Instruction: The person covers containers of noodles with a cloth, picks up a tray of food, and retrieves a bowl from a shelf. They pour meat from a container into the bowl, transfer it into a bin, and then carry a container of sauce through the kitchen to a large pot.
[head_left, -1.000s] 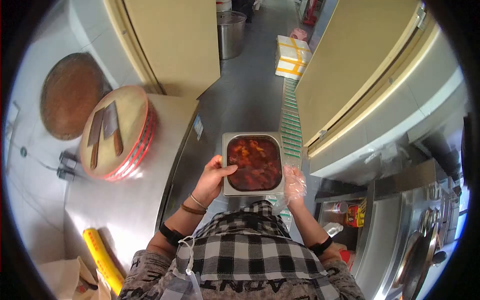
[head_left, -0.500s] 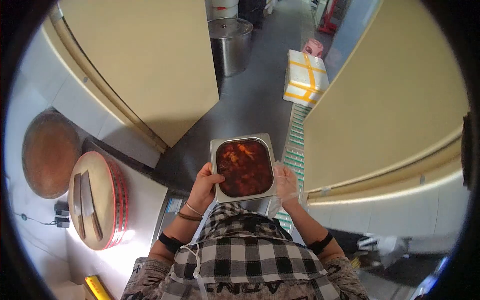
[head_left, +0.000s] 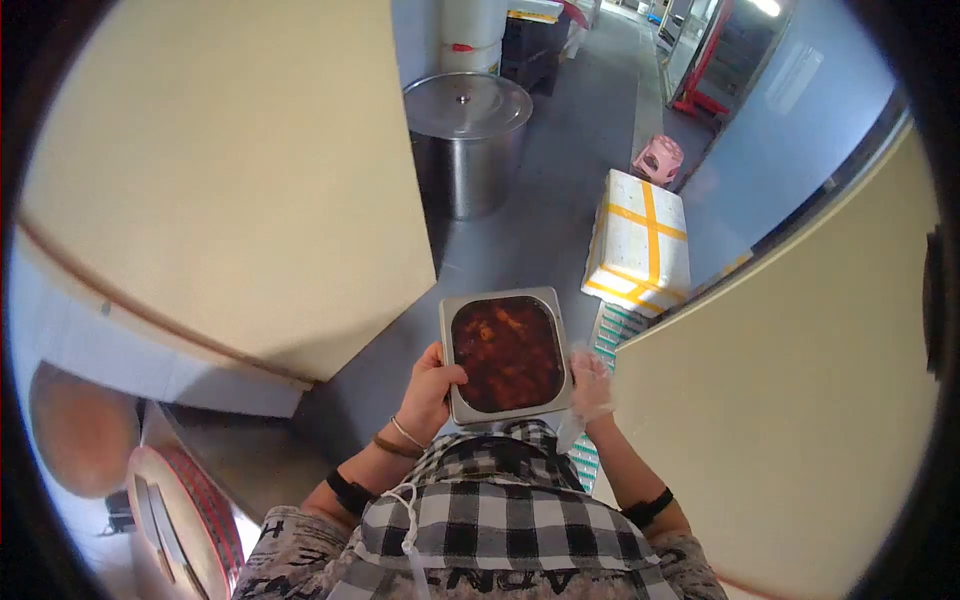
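A square metal pan (head_left: 508, 355) filled with dark red liquid and lumps of food is held level in front of my checked apron (head_left: 520, 510). My left hand (head_left: 432, 392), bare, grips its left rim with the thumb over the edge. On the right side, my right hand (head_left: 590, 385), in a clear plastic glove, holds the other rim; its fingers are partly hidden beside the pan.
Cream door panels stand on the left (head_left: 230, 180) and right (head_left: 770, 400). Ahead are a lidded steel pot (head_left: 468, 150), a taped white foam box (head_left: 645, 235), a pink stool (head_left: 658, 158) and a green-slotted floor drain (head_left: 620, 325). Two knives (head_left: 165, 530) lie on a round board at lower left.
The pot, foam box and stool appear nearer and larger, and the board with knives has shifted toward the lower left edge. Both hands still hold the pan.
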